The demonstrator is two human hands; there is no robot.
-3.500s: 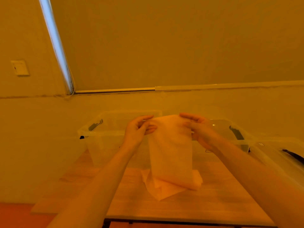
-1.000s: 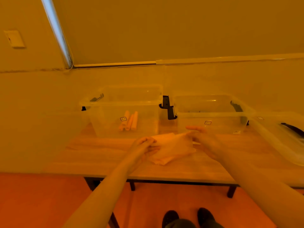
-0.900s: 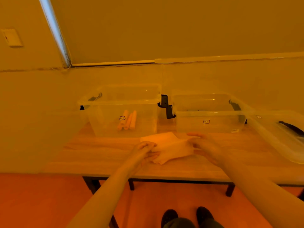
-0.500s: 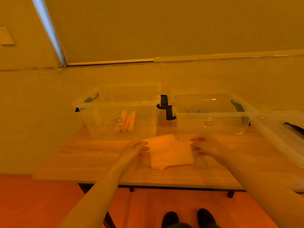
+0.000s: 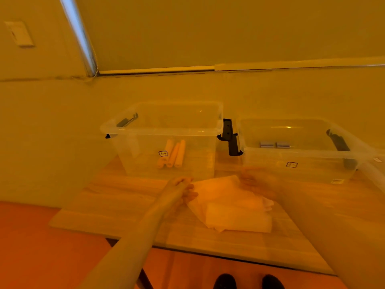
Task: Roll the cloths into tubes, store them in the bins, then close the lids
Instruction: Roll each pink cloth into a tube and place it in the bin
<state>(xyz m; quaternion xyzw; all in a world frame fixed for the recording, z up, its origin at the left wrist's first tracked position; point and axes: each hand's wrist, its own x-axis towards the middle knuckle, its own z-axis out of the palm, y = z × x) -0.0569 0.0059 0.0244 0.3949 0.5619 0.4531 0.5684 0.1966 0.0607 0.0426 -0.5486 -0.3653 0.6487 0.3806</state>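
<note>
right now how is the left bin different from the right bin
The left bin holds three rolled orange cloths; the right bin holds two small grey rolls. The left bin looks taller than the right bin. Both are clear plastic, lidless, with black handles, side by side on the table.

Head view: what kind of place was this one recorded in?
Probably a plain indoor room set up for recording, not a lived-in home: a wooden table against a bare wall, two clear plastic storage bins, a wall switch plate and a lowered roller blind.
</note>
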